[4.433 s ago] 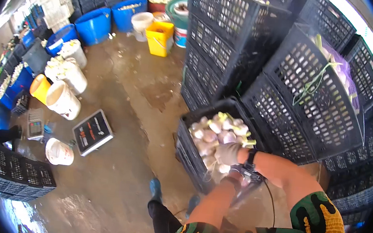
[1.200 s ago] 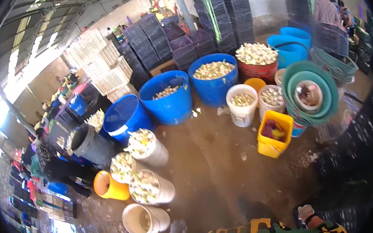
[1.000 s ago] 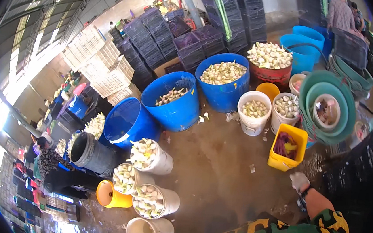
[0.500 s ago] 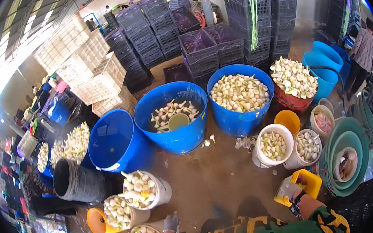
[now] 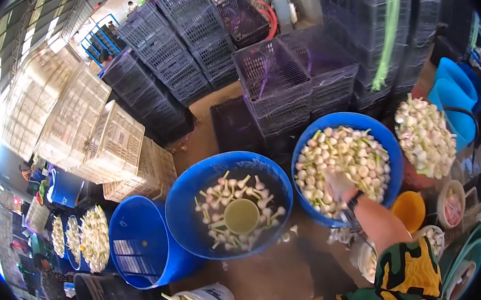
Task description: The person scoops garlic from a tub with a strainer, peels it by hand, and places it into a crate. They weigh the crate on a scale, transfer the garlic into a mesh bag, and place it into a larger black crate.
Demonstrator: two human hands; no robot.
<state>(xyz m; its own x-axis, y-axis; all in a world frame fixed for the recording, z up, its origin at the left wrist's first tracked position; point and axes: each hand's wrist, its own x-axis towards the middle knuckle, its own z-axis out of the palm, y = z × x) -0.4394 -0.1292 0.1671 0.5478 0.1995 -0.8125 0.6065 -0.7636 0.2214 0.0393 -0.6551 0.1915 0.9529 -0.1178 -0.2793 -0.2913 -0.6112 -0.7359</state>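
My right hand point(image 5: 338, 185) reaches over a blue tub point(image 5: 398, 165) heaped with pale garlic bulbs point(image 5: 341, 153). It touches the bulbs near the middle of the pile, and its fingers are blurred and partly lost among them. My left hand is out of view. Just left of this tub stands a second blue tub point(image 5: 180, 202), where several garlic bulbs with green stems lie in water around a round greenish scoop point(image 5: 241, 216).
An empty-looking blue barrel point(image 5: 124, 220) leans at left. A white bucket of garlic point(image 5: 220, 298) is at the bottom. Dark crates point(image 5: 274, 72) and pale crates point(image 5: 115, 135) are stacked behind. An orange bucket point(image 5: 408, 211) and a garlic-filled container point(image 5: 427, 136) stand at right.
My right hand has left the yellow basket and moved up onto the garlic in the blue tub. My left hand, earlier by the buckets at the bottom, has gone out of view. The view has shifted forward.
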